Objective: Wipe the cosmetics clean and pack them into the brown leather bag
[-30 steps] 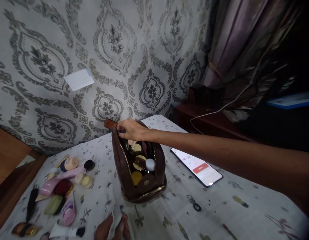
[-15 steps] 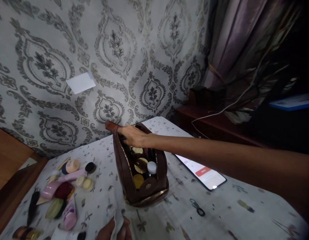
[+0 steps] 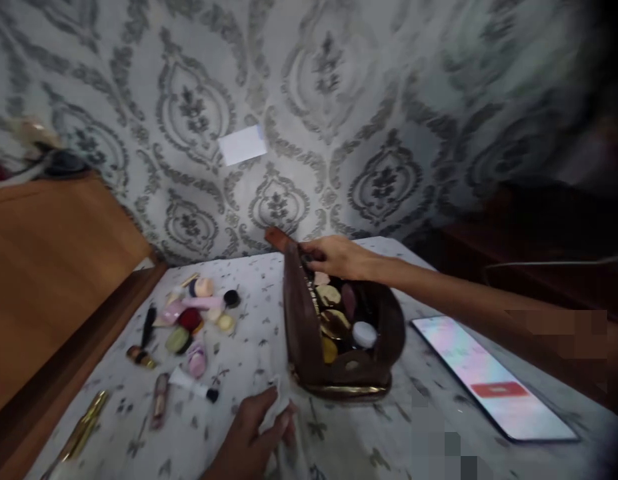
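A brown makeup bag (image 3: 303, 340) stands unzipped on the patterned white cloth cover. Inside it are several round containers, among them a gold-rimmed compact (image 3: 335, 325) and a jar with a white lid (image 3: 363, 335). My right hand (image 3: 336, 257) reaches across to the bag's far end, its fingers curled at the inner edge; the fingertips are partly hidden. Low in the middle, in front of the bag, my left hand (image 3: 256, 427) pinches a thin white cloth (image 3: 279, 407) between thumb and fingers.
Left of the bag lie loose cosmetics: a green round container (image 3: 179, 341), a pink tube (image 3: 196, 360), a white tube (image 3: 191, 385) and gold sticks (image 3: 86, 423). A lit phone (image 3: 493, 380) lies at right. A patterned wall (image 3: 309, 133) rises behind, with a wooden panel (image 3: 59, 247) at left.
The view has swung left, so the bag and phone appear further right and more cosmetics show. My right hand stays at the bag's far end; my left hand still grips the white cloth.
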Motion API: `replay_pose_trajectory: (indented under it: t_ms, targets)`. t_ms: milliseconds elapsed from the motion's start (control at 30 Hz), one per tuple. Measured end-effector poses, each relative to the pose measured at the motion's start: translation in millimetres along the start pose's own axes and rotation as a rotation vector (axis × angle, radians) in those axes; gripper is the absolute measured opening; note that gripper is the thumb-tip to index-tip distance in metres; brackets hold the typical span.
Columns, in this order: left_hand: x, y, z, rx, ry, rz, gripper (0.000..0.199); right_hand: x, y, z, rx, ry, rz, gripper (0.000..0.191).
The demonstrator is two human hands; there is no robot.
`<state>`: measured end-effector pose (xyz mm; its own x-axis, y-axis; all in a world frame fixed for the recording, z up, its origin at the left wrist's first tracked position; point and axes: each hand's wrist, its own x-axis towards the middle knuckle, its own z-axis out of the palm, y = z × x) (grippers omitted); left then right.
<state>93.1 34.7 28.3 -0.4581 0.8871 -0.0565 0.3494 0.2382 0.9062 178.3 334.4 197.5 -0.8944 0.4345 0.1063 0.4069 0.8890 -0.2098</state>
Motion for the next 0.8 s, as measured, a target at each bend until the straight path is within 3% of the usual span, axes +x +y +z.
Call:
replay_pose_trajectory:
  t_ms: [67, 133, 233, 367, 467, 567, 600, 633, 733, 800]
  targets:
    - [4.0, 8.8, -2.8, -0.032, -0.110, 0.056, 0.046, -2.0, 0.1, -0.4, 0.001, 0.044, -0.001, 0.029]
    - [7.0, 18.0, -6.8, -0.071, -0.165, 0.094, 0.043, -8.2, -4.7, -2.2, -0.022, 0.169, 0.003, 0.028]
    - [6.1, 27.3, -10.7, -0.127, -0.161, 0.092, 0.036, -27.7, -25.1, -5.0, 0.018, 0.390, -0.062, 0.029]
    - [2.1, 30.0, -16.1, -0.223, -0.114, 0.071, 0.028, -65.8, -68.1, 5.1, 0.266, 0.543, -0.327, 0.028]
    - [7.9, 34.3, -37.4, -0.105, -0.036, 0.107, 0.022, -93.8, -95.9, 31.0, 0.390, 0.425, -0.449, 0.030]
    - [30.6, 43.9, -82.1, 0.409, 0.078, 0.149, 0.018, -115.1, -114.0, 67.1, 0.404, 0.323, -0.506, 0.033]
    - [42.5, 47.0, -100.2, 0.658, 0.118, 0.120, 0.018, -120.5, -118.5, 79.0, 0.414, 0.309, -0.517, 0.033]
    - [56.1, 49.5, -118.1, 0.749, 0.139, 0.092, 0.019, -125.2, -122.7, 90.0, 0.418, 0.273, -0.521, 0.033]
    - [101.9, 51.5, -161.9, 0.926, 0.146, 0.006, 0.026, -135.8, -132.9, 114.1, 0.487, 0.188, -0.494, 0.032]
    - [130.2, 48.3, -177.2, 1.034, 0.091, -0.064, 0.026, -141.6, -137.5, 123.5, 0.554, 0.137, -0.460, 0.031]
